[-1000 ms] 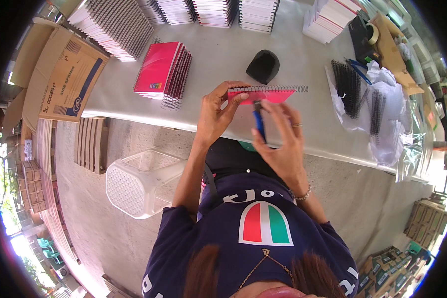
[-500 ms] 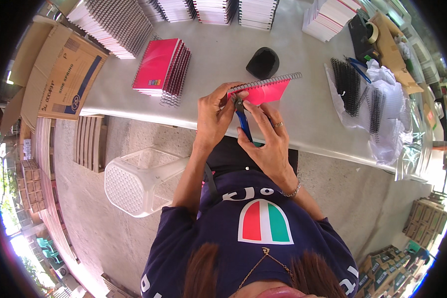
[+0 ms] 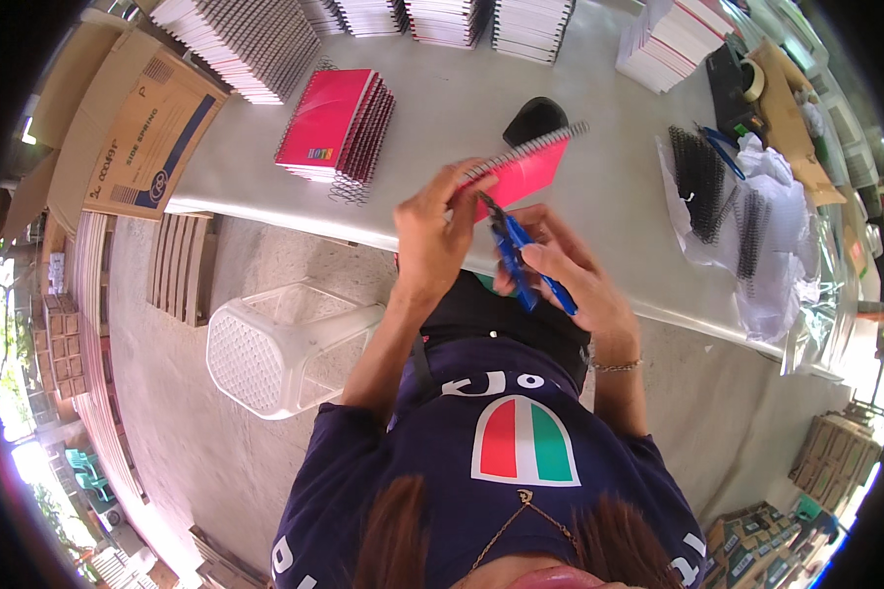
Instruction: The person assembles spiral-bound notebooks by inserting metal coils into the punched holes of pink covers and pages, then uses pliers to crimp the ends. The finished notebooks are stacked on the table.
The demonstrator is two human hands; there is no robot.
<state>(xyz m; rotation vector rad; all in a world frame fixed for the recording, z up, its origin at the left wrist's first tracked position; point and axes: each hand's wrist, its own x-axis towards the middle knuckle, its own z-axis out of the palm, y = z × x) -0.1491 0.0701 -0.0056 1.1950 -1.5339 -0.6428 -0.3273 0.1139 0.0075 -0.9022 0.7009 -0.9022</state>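
In the head view, pinched one red spiral notebook (image 3: 532, 175) by its left end in the left hand (image 3: 430, 231), above the table's (image 3: 442, 113) near side. Curled the right hand (image 3: 578, 277) around one pair of blue pliers (image 3: 509, 252) near that end. Had one black object (image 3: 533, 119) beyond, one white stool (image 3: 253, 361) near left.

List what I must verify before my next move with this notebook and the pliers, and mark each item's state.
1. Red notebook gripped: ok, the left hand holds it near its left end.
2. Blue-handled pliers in the right hand: ok, handles spread apart.
3. Pliers touching the wire coil: cannot tell, their tips are close to the left hand.
4. Coil flush with the notebook's right end: not ok, it sticks out past it.
5. Notebook stack apart from both hands: ok, it sits off to the left.
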